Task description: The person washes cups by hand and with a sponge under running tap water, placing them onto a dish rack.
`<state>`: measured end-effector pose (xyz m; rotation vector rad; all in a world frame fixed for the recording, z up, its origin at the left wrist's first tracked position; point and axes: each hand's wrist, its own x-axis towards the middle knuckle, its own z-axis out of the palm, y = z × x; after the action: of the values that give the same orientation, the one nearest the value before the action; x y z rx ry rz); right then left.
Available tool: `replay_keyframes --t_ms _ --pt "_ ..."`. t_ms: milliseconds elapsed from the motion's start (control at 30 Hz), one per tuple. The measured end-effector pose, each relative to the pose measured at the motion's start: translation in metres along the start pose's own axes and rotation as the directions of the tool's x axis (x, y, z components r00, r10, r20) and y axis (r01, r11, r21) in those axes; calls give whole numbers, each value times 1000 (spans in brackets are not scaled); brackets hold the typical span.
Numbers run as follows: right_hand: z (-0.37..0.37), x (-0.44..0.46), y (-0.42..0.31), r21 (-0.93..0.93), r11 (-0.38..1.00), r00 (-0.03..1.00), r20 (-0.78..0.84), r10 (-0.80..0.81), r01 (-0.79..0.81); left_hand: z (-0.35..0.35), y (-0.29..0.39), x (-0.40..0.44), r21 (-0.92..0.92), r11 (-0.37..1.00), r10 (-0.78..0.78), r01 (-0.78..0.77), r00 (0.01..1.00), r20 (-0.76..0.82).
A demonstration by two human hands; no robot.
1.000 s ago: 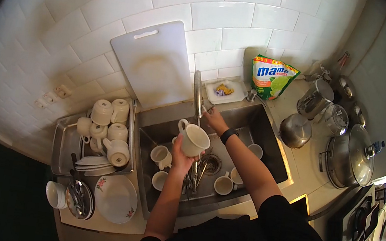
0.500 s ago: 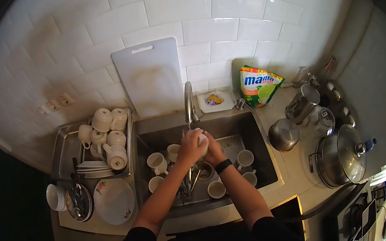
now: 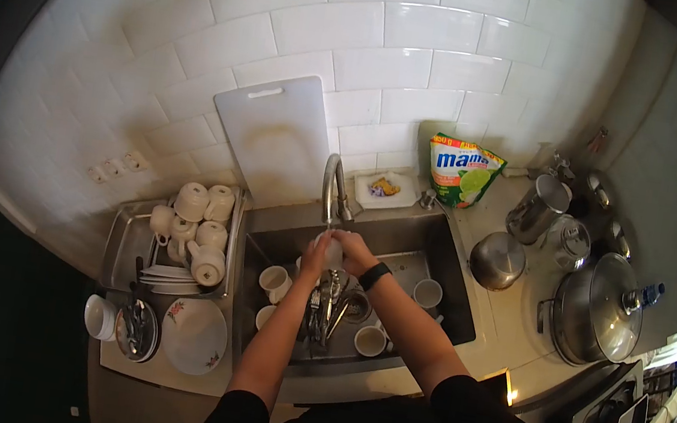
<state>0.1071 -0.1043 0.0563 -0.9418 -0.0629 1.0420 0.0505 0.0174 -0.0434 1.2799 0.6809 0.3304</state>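
Under the running faucet [image 3: 332, 180], both my hands are closed around a white cup [image 3: 333, 256], partly hidden by the fingers. My left hand [image 3: 315, 255] grips its left side. On the right side my right hand [image 3: 355, 253] holds it, a black band on that wrist. Below them in the steel sink [image 3: 458, 254] lie several spoons and forks [image 3: 326, 309] beside the drain strainer [image 3: 357, 307]. White mugs stand around the sink floor, among them a mug [image 3: 275, 282] at left, a mug [image 3: 427, 293] at right and a mug [image 3: 370, 341] near the front.
Left of the sink, a metal rack [image 3: 122, 246] bears stacked white mugs and plates. A floral plate [image 3: 194, 337] and bowls [image 3: 99, 316] sit before it. Behind are a cutting board [image 3: 284, 139] and a detergent pouch [image 3: 463, 173]. A saucepan [image 3: 497, 262] and large pot [image 3: 597, 313] stand right.
The camera view has shifted, so the scene sits a little differently in the frame. My hands still hold the cup below the spout, with the fingers slightly repositioned.
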Motion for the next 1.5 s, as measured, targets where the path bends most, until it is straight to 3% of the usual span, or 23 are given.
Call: replay_keyframes --t_ms 33,100,133,233,333,367,433,500,567,600,667,733,900,1033,1167,1233,1267,1300,1367,1400,1433,1467,1500 --pt "-4 11 5 -139 990 999 -49 -22 15 4 7 -13 92 992 95 -91 995 -33" --pt "-16 26 6 -52 998 999 -20 28 -29 12 30 -50 286 925 281 -250 957 -73" --pt "-10 19 -2 -28 995 995 -35 90 -91 11 32 -50 474 676 617 -564 785 54" --pt "6 8 -6 -132 981 989 -72 131 -140 6 52 -61 438 759 495 -481 864 91" --pt "16 11 0 -483 875 999 -41 -28 4 6 59 -60 72 991 118 -114 992 -41" --pt "10 18 6 -446 894 998 -17 -59 45 3 58 -57 -39 999 -2 0 999 -50" --pt "-9 49 22 -366 920 990 26 -138 138 -3 44 -42 182 949 273 -257 960 -66" --pt "-7 60 25 -389 885 957 -27 -288 256 -3 35 -40 467 674 644 -573 765 10" --pt "-7 62 29 -505 777 908 37 -416 377 -5 54 -50 260 883 409 -390 912 -23" --pt "4 40 22 -793 370 795 222 -565 485 -3 76 -67 73 980 188 -186 982 -25" --pt "24 23 26 -882 118 707 280 -649 457 -2 95 -74 -217 957 -201 194 980 -11" --pt "46 -9 22 -919 -155 643 368 -671 364 -16 83 -64 -337 909 -203 245 967 154" --pt "56 -50 6 -956 78 878 224 -422 282 -18 81 -79 -506 714 -243 484 849 470" --pt "36 -36 7 -849 430 915 137 -380 306 -1 76 -80 -472 777 -212 417 879 427" --pt "6 -9 11 -847 317 877 300 -376 426 9 78 -78 -472 841 -37 264 899 436" --pt "6 -17 5 -380 902 972 -21 -232 207 7 79 -81 -470 871 106 143 880 464" --pt "5 -20 1 -18 998 991 -120 -67 65 9 80 -86 -311 947 63 83 900 432" --pt "-1 -17 -3 207 977 998 -30 49 -42 12 84 -90 -239 968 33 71 914 405" --pt "3 -29 -12 228 971 997 9 77 -77 19 90 -88 -92 994 -18 53 937 350" --pt "-1 -26 -2 -99 960 965 33 -259 261 19 88 -82 -97 990 -71 107 947 313" --pt "-7 -23 12 -390 730 823 166 -544 561 18 82 -72 -187 965 -126 185 949 289" --pt "-15 -19 21 -575 332 602 377 -704 748 17 76 -62 -279 925 -183 259 945 272" --pt "-11 -24 19 -722 298 686 325 -651 624 15 68 -55 -370 869 -243 328 935 258"
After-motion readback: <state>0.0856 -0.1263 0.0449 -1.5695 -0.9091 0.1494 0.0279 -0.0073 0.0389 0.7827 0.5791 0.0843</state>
